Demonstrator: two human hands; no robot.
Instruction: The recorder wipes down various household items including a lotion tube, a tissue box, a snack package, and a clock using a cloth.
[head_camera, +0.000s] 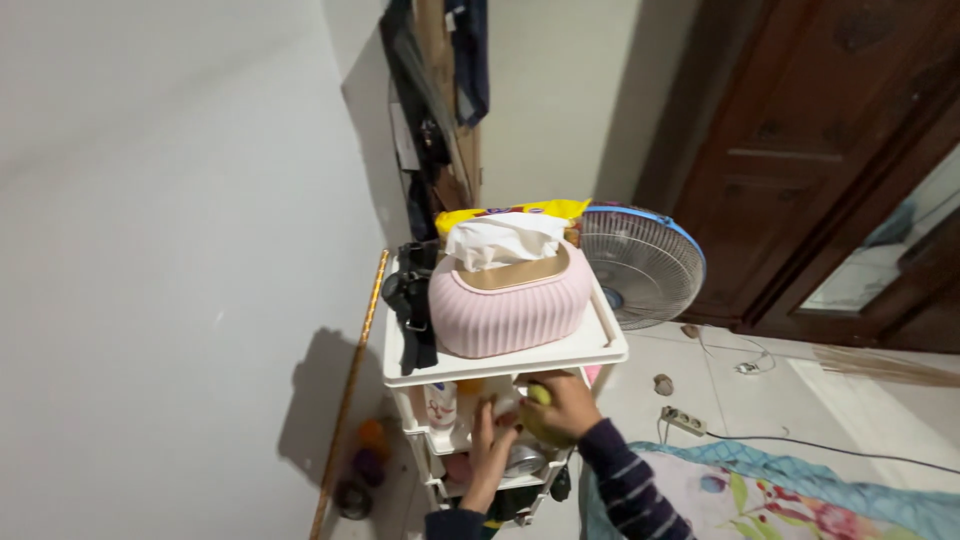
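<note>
Both hands at the middle tier of a white shelf cart (600, 345), beneath the top tray. Right hand (565, 402) clenched around a yellow-green object (539, 395), possibly a small bottle or sponge; detail too blurred to confirm. Object held at the tier's front edge, just under the tray. Left hand (488, 450) fingers spread, released, resting against items on the tier, apparently steadying them. Pink ribbed tissue box (510, 300) centred on the top tray, within reach. Yellow packet (515, 211) behind it. Floor fan (640, 265) just beside the cart.
</note>
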